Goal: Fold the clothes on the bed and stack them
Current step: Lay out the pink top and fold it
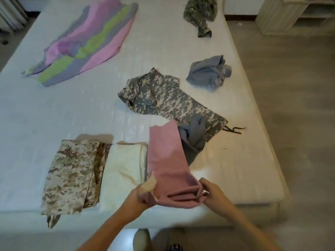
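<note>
Cloth (166,160), pink, bunched near end, left grip (138,198) and right grip (211,192) clutching it

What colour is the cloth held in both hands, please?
Dusty pink; the cloth shows best in the head view.

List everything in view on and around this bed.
Bed: one, white, fills the view.
Striped blanket: one, pink-green-grey, far left.
Crumpled garment: one, green camouflage, far right.
Bundle: one, blue-grey, right side.
Shirt: one, grey camouflage, centre.
Loose cloth: one, blue-grey, at shirt's near end.
Folded garment: one, tan camouflage, near left.
Folded cloth: one, cream, beside it.
Held cloth: one, pink, near centre.
Cabinet: one, pale, far right floor.
Left hand: one, grips held cloth.
Right hand: one, grips held cloth.
</note>
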